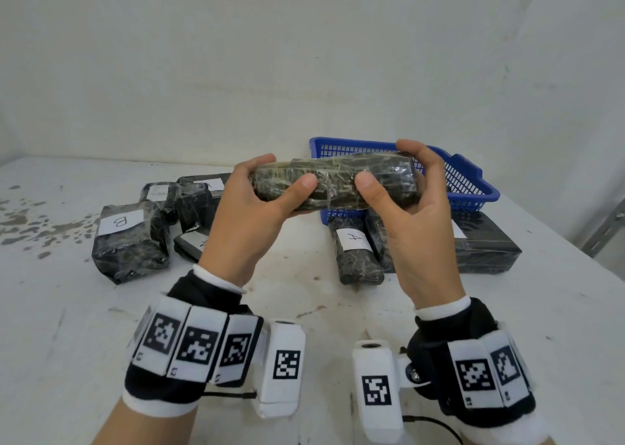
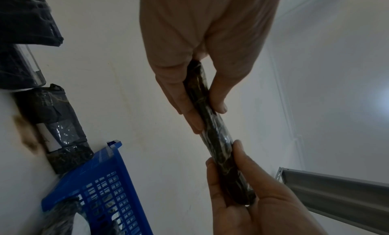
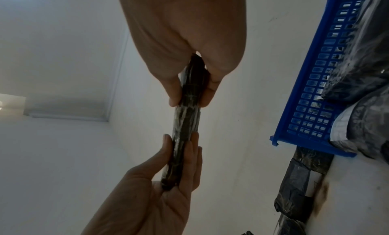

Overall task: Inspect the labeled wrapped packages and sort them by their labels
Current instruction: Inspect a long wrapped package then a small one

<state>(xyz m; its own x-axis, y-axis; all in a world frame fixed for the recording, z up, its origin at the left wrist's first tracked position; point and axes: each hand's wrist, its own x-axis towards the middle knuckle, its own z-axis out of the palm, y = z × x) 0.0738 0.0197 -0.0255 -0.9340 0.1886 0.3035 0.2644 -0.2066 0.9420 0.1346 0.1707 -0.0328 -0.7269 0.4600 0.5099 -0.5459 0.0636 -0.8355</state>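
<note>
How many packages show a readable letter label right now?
2. The B package lies at the table's left; the A package lies in front of the basket. Other labels are unreadable or hidden, and the package in both hands shows none.

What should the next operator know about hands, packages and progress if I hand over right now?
Left hand and right hand: both grip the held package at its ends, above the table; no label shows on the side facing the head camera.
B package lies left among others; A package lies right, before the blue basket.
Basket holds a wrapped package.
Left: find the label, place it, sort the rest.
</note>
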